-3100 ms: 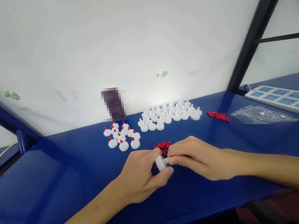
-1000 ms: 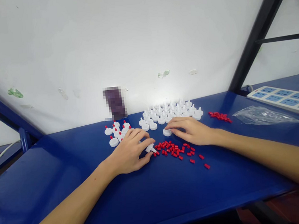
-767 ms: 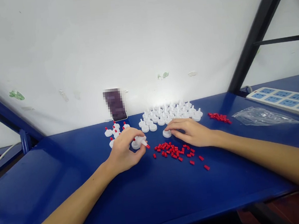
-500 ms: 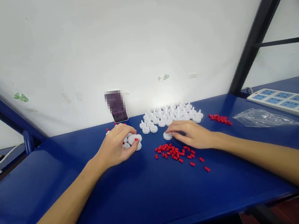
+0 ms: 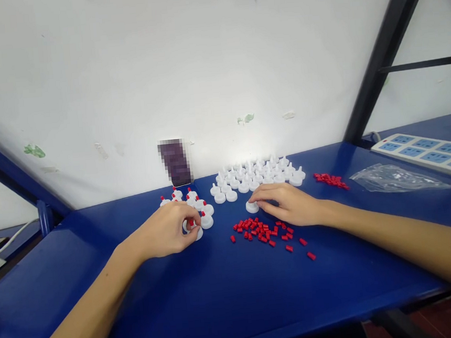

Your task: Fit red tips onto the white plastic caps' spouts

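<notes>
My left hand is closed in a pinch around the red tip of a white nozzle cap, which stands upright on the blue table. Beside and behind those fingers are several more white nozzle caps with red tips. My right hand holds another white nozzle cap at the table surface; the fingers hide its top. Several loose red tips lie scattered just in front of my right hand. Behind it stand several white nozzle caps without red tips, packed close together.
A second small pile of red tips lies to the right, beside a clear plastic bag. A white power strip sits at the far right. A phone with a blurred screen leans on the wall. Dark metal posts flank the table.
My left hand has moved left and slightly down, and the white nozzle cap tilted in its fingers now stands upright on the table. My right hand stays on its cap.
</notes>
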### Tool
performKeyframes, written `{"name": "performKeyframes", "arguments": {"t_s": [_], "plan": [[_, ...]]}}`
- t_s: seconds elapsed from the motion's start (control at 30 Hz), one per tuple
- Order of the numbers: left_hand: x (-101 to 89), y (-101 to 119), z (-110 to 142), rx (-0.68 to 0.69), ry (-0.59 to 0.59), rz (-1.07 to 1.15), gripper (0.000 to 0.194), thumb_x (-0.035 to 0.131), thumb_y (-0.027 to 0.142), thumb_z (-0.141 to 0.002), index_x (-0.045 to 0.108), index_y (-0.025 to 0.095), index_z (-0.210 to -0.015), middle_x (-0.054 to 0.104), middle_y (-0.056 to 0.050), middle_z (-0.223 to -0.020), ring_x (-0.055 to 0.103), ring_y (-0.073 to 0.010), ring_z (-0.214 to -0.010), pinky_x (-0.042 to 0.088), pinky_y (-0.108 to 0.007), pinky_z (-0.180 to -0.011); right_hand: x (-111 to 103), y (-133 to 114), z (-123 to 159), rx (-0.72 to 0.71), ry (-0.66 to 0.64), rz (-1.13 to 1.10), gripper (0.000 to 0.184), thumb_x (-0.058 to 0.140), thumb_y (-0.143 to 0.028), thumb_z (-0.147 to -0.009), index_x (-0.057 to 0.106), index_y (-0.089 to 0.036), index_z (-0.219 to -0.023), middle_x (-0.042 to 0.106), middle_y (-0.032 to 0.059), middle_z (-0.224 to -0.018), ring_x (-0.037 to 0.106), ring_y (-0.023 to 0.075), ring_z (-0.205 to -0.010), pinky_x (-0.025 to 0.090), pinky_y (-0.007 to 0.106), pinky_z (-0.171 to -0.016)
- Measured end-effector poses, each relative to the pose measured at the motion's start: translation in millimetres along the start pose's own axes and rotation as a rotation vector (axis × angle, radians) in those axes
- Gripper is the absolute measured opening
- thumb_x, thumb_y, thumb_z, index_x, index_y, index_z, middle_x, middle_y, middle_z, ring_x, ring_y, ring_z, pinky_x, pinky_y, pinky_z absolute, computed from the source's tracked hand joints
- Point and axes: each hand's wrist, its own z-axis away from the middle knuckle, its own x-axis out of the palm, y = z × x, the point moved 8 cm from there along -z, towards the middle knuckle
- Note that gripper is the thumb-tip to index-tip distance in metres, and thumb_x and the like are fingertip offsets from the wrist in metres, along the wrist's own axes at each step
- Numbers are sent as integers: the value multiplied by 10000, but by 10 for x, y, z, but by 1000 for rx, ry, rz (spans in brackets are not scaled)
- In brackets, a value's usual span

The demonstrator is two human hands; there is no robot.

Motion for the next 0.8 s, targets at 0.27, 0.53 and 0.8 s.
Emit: {"name": "performKeyframes", "arguments": {"t_s": [0.27,0.53,0.8], "plan": [[-125,-1,16,20,147,-193,245,660,316,-764,589,204,-970,606,-48,-935,559,-243,-870,462,-356,-753,-40,-47,-10,-14,14,-4,294,447,-159,-952,665,-200,-1145,691,73,-1058,657,198,-916,543,377,-817],[-5,68,-2,82,196,-230,436,641,361,-854,556,244,-1265,476,-132,-1336,477,-332,-1192,406,-517,-988,-22,-54,-36,-14,7,-28,293,423,-182,-983,649,-200,-1169,679,74,-1072,649,192,-941,536,376,-843],[71,42,-21,103,195,-278,361,540,172,-870,573,240,-1223,478,-148,-1332,472,-331,-1205,423,-521,-946,-37,-83,-47,-36,3,-57,287,418,-193,-996,642,-209,-1175,684,67,-1096,648,191,-974,535,381,-877]]}}
